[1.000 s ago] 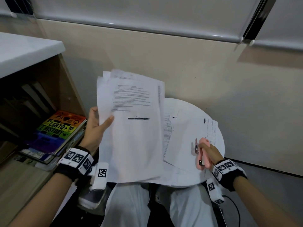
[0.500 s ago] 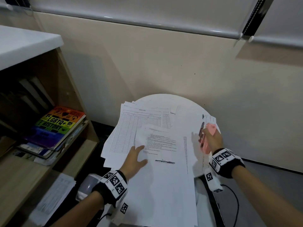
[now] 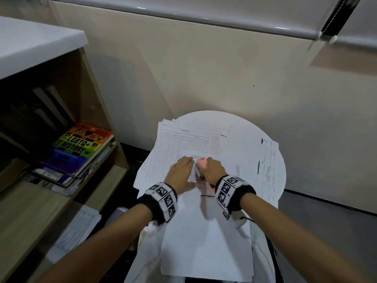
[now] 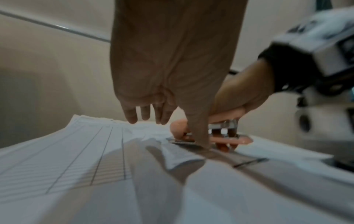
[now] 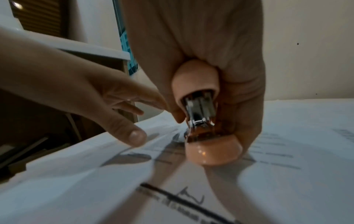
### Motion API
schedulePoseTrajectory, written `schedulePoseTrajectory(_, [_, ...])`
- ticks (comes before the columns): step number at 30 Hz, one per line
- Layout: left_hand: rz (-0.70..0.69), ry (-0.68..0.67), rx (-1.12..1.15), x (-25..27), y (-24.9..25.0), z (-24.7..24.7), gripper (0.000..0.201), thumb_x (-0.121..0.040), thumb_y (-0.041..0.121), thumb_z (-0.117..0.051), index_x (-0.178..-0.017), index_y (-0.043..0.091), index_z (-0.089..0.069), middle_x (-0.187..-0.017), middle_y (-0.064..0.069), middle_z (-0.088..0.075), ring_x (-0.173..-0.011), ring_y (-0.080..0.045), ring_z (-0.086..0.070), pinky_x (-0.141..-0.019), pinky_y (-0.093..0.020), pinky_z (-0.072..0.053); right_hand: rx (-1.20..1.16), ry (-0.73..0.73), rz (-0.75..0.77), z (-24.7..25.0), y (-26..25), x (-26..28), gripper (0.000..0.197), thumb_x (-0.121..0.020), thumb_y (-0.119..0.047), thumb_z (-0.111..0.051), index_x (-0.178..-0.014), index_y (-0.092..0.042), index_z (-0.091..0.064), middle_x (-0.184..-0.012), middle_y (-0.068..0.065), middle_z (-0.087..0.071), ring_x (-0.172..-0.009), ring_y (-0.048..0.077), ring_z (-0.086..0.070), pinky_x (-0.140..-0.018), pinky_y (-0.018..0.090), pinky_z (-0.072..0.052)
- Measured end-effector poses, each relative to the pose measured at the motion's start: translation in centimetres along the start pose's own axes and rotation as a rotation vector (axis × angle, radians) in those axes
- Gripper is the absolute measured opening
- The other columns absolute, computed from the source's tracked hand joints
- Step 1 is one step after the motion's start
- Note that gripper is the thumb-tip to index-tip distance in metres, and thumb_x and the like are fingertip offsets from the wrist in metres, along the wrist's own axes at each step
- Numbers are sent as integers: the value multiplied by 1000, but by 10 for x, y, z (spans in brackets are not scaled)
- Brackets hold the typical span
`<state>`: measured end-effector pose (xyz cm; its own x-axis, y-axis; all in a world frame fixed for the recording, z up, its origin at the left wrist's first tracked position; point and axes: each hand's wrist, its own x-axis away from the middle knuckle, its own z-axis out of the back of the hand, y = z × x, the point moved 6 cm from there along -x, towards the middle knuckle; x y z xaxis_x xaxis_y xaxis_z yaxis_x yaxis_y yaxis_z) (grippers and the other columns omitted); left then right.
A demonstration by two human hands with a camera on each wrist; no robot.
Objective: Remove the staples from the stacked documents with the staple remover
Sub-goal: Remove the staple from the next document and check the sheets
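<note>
A printed document (image 3: 206,231) lies on top of a stack of ruled forms (image 3: 179,144) on the small round white table (image 3: 240,127). My left hand (image 3: 180,173) lies flat with straight fingers (image 4: 132,116) on the upper part of that document. Right beside it, my right hand (image 3: 214,170) grips a pink staple remover (image 3: 202,163). The pink staple remover (image 5: 203,133) stands upright with its lower end on the paper (image 5: 287,181), metal parts showing between its pink halves. No staple can be made out.
A wooden shelf unit (image 3: 98,111) with a white top stands at the left, holding a rainbow-covered book (image 3: 79,148) on other books. More printed sheets (image 3: 267,166) lie at the table's right edge. A beige wall is close behind the table. A sheet (image 3: 75,229) lies on the low shelf.
The left hand brought the document down from the air onto the table stack and flattened on it. The right hand carried the staple remover left from the table's right edge to beside the left hand.
</note>
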<state>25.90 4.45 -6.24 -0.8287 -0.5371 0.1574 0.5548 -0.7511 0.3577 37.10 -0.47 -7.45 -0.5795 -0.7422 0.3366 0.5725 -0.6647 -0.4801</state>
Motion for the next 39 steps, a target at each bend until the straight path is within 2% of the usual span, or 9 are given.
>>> schedulePoseTrajectory(2, [10, -97, -35, -12, -5, -11, 95, -80, 40, -70, -149, 3, -15, -160, -6, -7, -148, -22, -5, -120, -38, -13, 52, 33, -38, -6, 2, -4, 52, -96, -38, -47, -133, -3, -38, -135, 17, -41, -119, 34, -51, -95, 38, -40])
schedulePoseTrajectory(5, [25, -172, 9, -16, -11, -24, 110, -77, 42, -74, -150, -1, -4, -160, -11, 2, -148, -25, 0, -122, -35, -7, 114, 72, -49, -11, 4, -9, 45, -98, -28, -44, -134, -3, -33, -137, 16, -34, -115, 35, -52, -90, 41, -43])
schedulePoseTrajectory(9, [-12, -159, 86, -13, -14, -26, 107, -80, 39, -72, -150, 0, 0, -160, -10, 7, -148, -24, 5, -119, -30, -2, 109, 103, -41, -15, 3, -11, 43, -99, -28, -42, -134, -4, -32, -135, 15, -37, -113, 34, -53, -82, 40, -44])
schedulePoseTrajectory(14, [-40, -194, 6, -16, -14, -31, 106, -82, 42, -68, -149, -2, 1, -159, -12, 11, -148, -27, 7, -120, -32, -3, 153, 124, -8, -16, 3, -14, 42, -100, -32, -40, -130, -3, -34, -132, 14, -44, -110, 34, -54, -81, 40, -44])
schedulePoseTrajectory(17, [-48, -194, -7, -16, -15, -31, 106, -81, 44, -68, -149, -1, -1, -159, -11, 10, -148, -28, 6, -119, -33, -3, 178, 125, 26, -16, 4, -14, 46, -99, -38, -41, -129, -3, -36, -130, 14, -46, -109, 34, -54, -82, 41, -44])
schedulePoseTrajectory(23, [-55, -176, -55, -18, -15, -32, 105, -82, 45, -67, -150, 0, -1, -159, -12, 8, -148, -30, 5, -119, -33, -2, 0, 84, -77, -16, -5, -28, 51, -98, -38, -44, -132, -1, -33, -132, 18, -47, -117, 35, -52, -90, 40, -43])
schedulePoseTrajectory(29, [-67, -172, -62, -20, -17, -34, 105, -81, 48, -67, -150, 0, -4, -159, -12, 7, -147, -32, 4, -119, -35, -2, 382, 197, 133, -16, -22, -23, 41, -97, -12, -43, -136, -6, -31, -136, 11, -39, -99, 33, -61, -66, 39, -43])
schedulePoseTrajectory(33, [-82, -143, -74, -21, -18, -33, 101, -80, 48, -68, -150, 2, -11, -159, -13, -3, -146, -30, -3, -119, -34, -5, 90, 125, -35, -12, -19, -33, 44, -99, -28, -43, -134, -3, -32, -136, 15, -44, -114, 36, -54, -86, 42, -44])
schedulePoseTrajectory(39, [-69, -137, -145, -26, -19, -29, 103, -74, 55, -70, -149, 6, -18, -152, -11, -16, -138, -31, -19, -116, -36, -20, 36, 107, -11, -9, -12, -40, 43, -98, -30, -43, -131, -2, -35, -133, 17, -49, -115, 37, -52, -89, 42, -42])
